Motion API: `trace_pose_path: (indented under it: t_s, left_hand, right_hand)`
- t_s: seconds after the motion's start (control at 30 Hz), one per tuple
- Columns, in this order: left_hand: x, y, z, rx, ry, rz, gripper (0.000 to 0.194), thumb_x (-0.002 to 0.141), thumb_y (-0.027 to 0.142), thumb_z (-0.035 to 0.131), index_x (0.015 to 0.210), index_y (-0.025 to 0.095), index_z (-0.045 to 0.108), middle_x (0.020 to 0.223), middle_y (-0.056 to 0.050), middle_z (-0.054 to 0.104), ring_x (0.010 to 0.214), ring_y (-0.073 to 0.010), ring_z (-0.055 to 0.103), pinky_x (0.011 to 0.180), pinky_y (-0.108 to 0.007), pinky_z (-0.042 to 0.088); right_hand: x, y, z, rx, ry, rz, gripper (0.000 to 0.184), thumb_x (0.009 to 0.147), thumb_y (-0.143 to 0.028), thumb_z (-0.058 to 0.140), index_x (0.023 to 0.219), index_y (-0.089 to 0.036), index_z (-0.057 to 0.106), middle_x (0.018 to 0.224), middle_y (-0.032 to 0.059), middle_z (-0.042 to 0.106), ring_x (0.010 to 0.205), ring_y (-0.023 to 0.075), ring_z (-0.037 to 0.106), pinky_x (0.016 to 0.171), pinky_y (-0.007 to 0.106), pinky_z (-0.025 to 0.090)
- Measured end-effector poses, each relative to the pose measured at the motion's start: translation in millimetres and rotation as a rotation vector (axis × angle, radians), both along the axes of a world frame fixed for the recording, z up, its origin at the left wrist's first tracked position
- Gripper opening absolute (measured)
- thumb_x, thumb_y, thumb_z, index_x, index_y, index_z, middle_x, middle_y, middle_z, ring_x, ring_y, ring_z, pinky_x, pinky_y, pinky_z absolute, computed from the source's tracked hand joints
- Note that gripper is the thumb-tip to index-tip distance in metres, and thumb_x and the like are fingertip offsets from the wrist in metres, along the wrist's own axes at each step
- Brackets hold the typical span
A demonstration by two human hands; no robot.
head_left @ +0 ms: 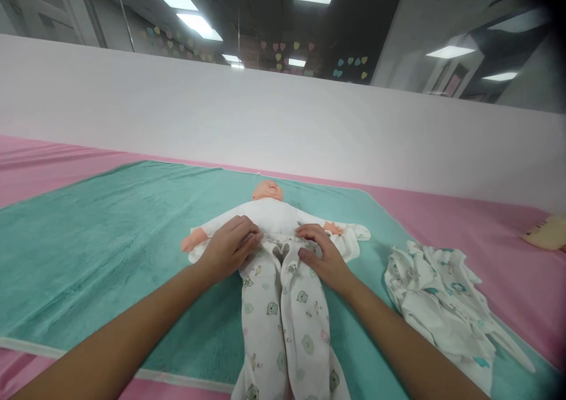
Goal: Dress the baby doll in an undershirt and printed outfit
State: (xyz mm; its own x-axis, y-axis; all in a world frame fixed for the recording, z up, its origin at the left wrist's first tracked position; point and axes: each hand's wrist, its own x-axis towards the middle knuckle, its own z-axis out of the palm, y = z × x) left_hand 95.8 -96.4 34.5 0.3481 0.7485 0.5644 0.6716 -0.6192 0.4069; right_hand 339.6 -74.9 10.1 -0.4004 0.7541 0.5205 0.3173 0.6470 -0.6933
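A baby doll [267, 208] lies on its back on a teal towel [110, 235], head away from me, arms spread. It wears a white top and white trousers [283, 317] printed with small animals. My left hand [230, 246] rests at the doll's left hip with the fingers curled onto the waistband. My right hand [321, 252] sits at the other hip, fingers bent and pressed on the waistband. Both hands grip the top edge of the trousers.
A crumpled white garment [435, 302] with teal prints lies on the towel to the right. Pink sheet [464, 229] covers the surface around the towel. A white wall panel [283, 123] runs behind. A tan object [548, 232] sits at far right.
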Motion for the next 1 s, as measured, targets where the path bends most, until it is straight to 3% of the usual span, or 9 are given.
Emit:
trace_pose_path:
  t_s: [0.3,0.57,0.83,1.0]
  left_hand:
    - [5,-2,-6.1,0.058,0.025,-0.135,0.022,0.087,0.032,0.047,0.103,0.021,0.054,0.105,-0.008,0.054,0.099,-0.0204,0.047,0.087,-0.036,0.039]
    - [8,-2,-7.8,0.073,0.022,-0.133,0.020,0.088,0.027,0.044,0.102,0.021,0.057,0.105,-0.008,0.054,0.100,-0.0199,0.047,0.087,-0.036,0.039]
    - [6,0,-7.9,0.024,-0.099,-0.111,0.023,0.091,0.024,0.035,0.100,0.020,0.055,0.103,-0.006,0.056,0.101,-0.0179,0.048,0.092,-0.033,0.038]
    - [0,4,-5.6,-0.053,-0.198,0.026,0.026,0.091,0.031,0.032,0.092,0.019,0.055,0.095,-0.005,0.057,0.094,-0.0185,0.050,0.087,-0.031,0.039]
  right_hand:
    - [-2,-3,2.1,-0.042,-0.011,0.049,0.023,0.085,-0.030,0.049,0.107,-0.029,0.058,0.124,0.0045,0.047,0.120,0.0223,0.038,0.102,0.043,0.029]
    - [4,8,-4.6,-0.172,0.168,0.149,0.018,0.081,-0.020,0.052,0.094,-0.028,0.062,0.118,0.0028,0.053,0.117,0.0196,0.043,0.101,0.039,0.031]
    - [2,10,-6.3,-0.281,0.308,0.152,0.013,0.078,-0.025,0.057,0.089,-0.025,0.063,0.110,0.0034,0.058,0.111,0.0199,0.048,0.098,0.036,0.034]
    - [6,16,-13.0,-0.481,0.457,0.021,0.022,0.079,-0.039,0.054,0.089,-0.022,0.062,0.105,0.0047,0.060,0.103,0.0216,0.052,0.090,0.035,0.038]
